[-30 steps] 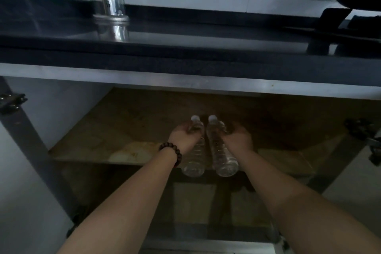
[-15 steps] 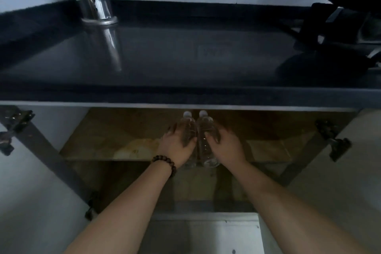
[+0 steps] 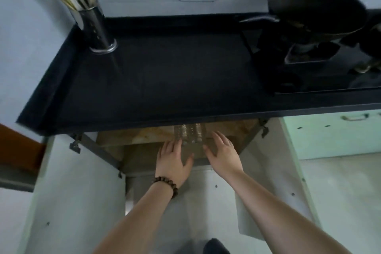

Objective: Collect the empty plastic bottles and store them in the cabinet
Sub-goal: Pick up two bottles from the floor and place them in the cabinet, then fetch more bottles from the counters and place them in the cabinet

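Observation:
Two clear empty plastic bottles (image 3: 188, 133) lie side by side on the brown shelf (image 3: 132, 137) inside the open cabinet under the black countertop (image 3: 165, 80). Their far ends are hidden by the counter edge. My left hand (image 3: 172, 161), with a bead bracelet on the wrist, hovers just in front of the bottles with its fingers spread and nothing in it. My right hand (image 3: 221, 153) is beside it on the right, also open and off the bottles.
Both white cabinet doors (image 3: 78, 181) stand open, one on each side of my arms. On the counter stand a metal utensil holder (image 3: 97, 27) at the back left and a black wok on a stove (image 3: 315, 10) at the right. A pale green drawer front (image 3: 334, 134) is to the right.
Both hands have let go of the bottles and drawn back toward me with fingers spread. The bottles now lie on the shelf. My view has risen above the counter.

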The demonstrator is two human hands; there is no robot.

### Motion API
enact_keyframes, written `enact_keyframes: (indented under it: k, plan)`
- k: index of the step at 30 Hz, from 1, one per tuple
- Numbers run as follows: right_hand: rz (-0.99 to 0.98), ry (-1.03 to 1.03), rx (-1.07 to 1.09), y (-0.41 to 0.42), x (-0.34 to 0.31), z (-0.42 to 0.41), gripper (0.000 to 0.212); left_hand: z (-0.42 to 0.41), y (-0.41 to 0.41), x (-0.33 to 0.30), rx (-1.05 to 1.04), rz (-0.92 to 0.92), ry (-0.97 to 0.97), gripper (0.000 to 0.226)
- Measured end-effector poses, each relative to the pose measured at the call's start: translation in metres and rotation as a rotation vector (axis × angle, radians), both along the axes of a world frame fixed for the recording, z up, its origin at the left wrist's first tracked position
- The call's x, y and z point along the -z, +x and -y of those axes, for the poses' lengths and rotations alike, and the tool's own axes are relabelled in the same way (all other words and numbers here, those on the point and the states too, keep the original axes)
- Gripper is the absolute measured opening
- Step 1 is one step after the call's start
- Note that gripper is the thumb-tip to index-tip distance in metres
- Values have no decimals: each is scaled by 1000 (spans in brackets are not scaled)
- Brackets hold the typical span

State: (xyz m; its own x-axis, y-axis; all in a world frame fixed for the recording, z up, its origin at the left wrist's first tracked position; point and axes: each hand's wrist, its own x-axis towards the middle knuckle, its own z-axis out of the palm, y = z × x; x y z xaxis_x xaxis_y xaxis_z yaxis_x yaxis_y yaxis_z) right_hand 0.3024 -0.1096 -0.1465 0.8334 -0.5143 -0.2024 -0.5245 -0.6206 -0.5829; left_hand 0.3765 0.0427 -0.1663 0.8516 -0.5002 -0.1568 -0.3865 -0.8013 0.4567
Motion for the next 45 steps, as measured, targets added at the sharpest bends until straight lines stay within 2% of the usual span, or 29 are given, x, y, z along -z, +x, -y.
enact_keyframes:
  k: [5,9,17,26,35,45]
  plan:
    - [-4,-55,45,-61,-60,-31,65,-10,-57,-70,58,-36,-5,69]
    - [17,-62,153,-109,-89,-42,64,-4,-93,-101,150,-37,-42,71]
    - [18,-94,412,-207,-126,-12,61,48,-152,-133,365,-39,-94,70]
    - [68,-139,852,-339,-138,41,60,139,-236,-152,623,-34,-125,70]
    - [120,-142,1029,-436,-144,155,60,278,-328,-163,769,13,-164,68]
    - [168,-188,987,-549,-172,340,58,461,-431,-184,670,4,-223,68]
